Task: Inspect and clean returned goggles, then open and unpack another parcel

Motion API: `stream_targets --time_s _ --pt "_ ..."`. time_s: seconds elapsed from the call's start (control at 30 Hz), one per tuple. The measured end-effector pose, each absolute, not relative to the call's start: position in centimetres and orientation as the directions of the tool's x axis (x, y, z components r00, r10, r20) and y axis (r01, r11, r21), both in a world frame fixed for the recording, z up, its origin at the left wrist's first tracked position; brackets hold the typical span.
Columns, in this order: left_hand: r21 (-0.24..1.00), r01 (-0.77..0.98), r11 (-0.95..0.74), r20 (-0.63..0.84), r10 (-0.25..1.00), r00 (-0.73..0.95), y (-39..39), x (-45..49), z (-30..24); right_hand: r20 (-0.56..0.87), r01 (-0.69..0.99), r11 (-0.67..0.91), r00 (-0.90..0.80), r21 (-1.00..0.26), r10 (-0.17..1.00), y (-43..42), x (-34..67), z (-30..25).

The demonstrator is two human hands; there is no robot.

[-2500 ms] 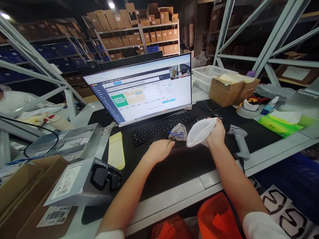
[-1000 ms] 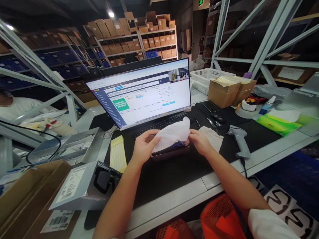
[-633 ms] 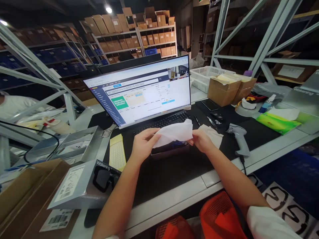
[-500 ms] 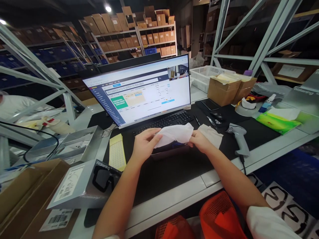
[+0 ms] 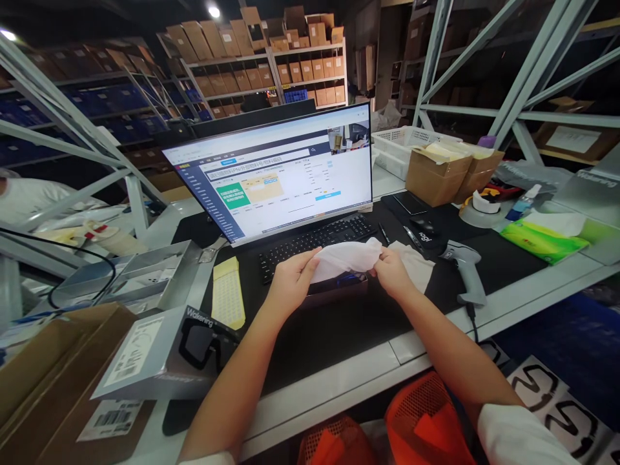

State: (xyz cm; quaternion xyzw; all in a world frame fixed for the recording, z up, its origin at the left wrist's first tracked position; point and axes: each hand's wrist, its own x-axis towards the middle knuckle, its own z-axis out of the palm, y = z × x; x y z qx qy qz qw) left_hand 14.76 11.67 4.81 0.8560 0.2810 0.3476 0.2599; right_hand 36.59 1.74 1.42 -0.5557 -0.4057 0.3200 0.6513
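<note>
A thin, white, tissue-like sheet is stretched and bunched between my two hands above the black mat. My left hand pinches its left end between thumb and fingers. At the right end, my right hand grips it with fingers closed. Under the sheet lies a dark, flat box-like object, mostly hidden by sheet and hands. Just behind my right hand, a beige cloth or paper rests on the mat. The keyboard sits beyond the hands, in front of the monitor.
To the left are a yellow label pad, a grey "Wakening" box and an open carton. A barcode scanner, mouse, tissue pack and tape roll lie right. At far left, part of another person shows.
The white sheet has been drawn out longer and more bunched between my hands. My right hand has closed more firmly around its end. The view has shifted slightly.
</note>
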Motion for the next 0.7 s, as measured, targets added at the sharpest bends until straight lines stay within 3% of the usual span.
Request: stream_targets --time_s 0.3,0.57,0.7 --pt "0.393 0.506 -0.768 0.517 0.639 0.569 12.4 14.9 4.2 0.218 -0.061 0.334 0.646 -0.94 0.732 2.4 37.3 0.9" --pt "0.258 0.681 -0.685 0.405 0.717 0.568 15.4 12.4 4.9 0.211 -0.094 0.473 0.808 -0.876 0.55 2.9 41.1 0.7" --pt "0.151 0.722 -0.675 0.35 0.72 0.6 15.2 12.8 4.5 0.249 -0.065 0.504 0.812 -0.861 0.528 2.8 41.8 0.7"
